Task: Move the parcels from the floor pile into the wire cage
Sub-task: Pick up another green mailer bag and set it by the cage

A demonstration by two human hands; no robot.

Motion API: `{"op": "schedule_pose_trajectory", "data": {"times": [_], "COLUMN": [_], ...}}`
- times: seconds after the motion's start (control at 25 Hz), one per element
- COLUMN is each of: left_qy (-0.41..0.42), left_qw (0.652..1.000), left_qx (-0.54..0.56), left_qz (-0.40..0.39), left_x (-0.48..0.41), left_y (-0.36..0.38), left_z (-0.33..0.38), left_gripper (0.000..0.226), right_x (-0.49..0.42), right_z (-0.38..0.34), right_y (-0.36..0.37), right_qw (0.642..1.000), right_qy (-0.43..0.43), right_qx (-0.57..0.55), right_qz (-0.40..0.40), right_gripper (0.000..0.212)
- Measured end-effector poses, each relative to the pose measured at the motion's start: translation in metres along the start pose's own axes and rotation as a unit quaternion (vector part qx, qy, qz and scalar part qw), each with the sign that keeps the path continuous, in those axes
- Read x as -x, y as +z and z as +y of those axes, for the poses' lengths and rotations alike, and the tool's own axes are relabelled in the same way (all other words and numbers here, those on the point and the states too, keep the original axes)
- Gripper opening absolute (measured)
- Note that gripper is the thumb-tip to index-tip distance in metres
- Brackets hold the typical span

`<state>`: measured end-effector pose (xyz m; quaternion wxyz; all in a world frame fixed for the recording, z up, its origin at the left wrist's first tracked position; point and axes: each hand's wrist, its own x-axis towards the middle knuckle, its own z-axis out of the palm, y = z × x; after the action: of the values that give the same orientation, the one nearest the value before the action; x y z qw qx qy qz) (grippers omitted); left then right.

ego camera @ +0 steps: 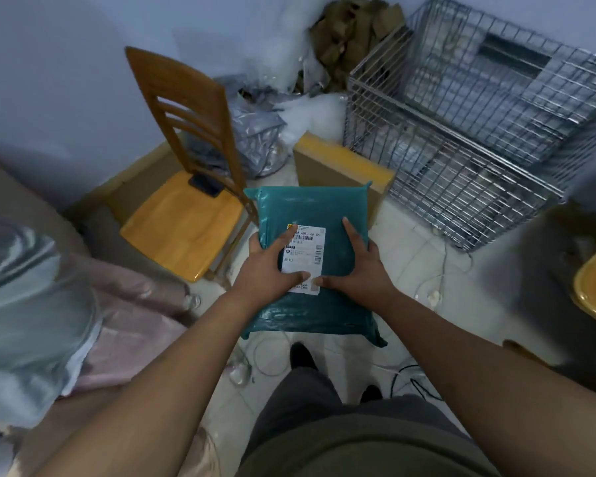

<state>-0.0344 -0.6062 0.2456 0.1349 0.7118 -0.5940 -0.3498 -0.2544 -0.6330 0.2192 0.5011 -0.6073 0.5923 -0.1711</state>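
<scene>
Head-worn wide view, steeply down, close over parcel [312,210]

The parcel [310,208] is teal plastic, its label [307,249] white with black print and barcodes — a small yellow mark at one corner. The wire cage [461,187] is silver-grey, a grid of squares. The box [324,166] is tan with yellow tape; the chair [183,232] honey-orange wood, a black phone [205,186] on its seat. The floor [410,235] is white tile.

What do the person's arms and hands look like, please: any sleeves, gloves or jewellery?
The left arm and right arm are bare up to the picture's edge, no sleeve in view. The left hand and right hand wear no gloves, and no watch, bracelet or ring shows on wrists or fingers.
</scene>
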Motion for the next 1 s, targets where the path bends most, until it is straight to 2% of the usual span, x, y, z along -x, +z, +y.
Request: {"op": "schedule_pose_trajectory", "data": {"times": [0.2,0.4,0.72,1.0], "left_qy": [0.052,0.031,0.014,-0.016], "left_qw": [0.997,0.996,0.997,0.990], "left_qx": [-0.020,-0.028,-0.031,-0.042], "left_qz": [-0.044,-0.084,-0.075,-0.134], "left_x": [-0.083,-0.167,-0.301,-0.404], "left_y": [-0.022,-0.028,-0.023,-0.002], "left_z": [-0.004,-0.008,-0.010,-0.065], "left_gripper": [0.096,0.096,0.100,0.109], "right_x": [-0.057,-0.129,-0.270,-0.370], "right_z": [-0.013,-0.010,0.001,0.034], "right_y": [-0.005,-0.010,-0.025,0.008], "right_qw": [0.999,0.997,0.997,0.993], "right_qy": [0.034,0.068,0.080,0.114], "right_qx": [-0.013,-0.026,0.007,0.011], "right_qz": [0.028,0.030,0.008,-0.011], "right_gripper": [0.129,0.130,0.128,0.127]}}
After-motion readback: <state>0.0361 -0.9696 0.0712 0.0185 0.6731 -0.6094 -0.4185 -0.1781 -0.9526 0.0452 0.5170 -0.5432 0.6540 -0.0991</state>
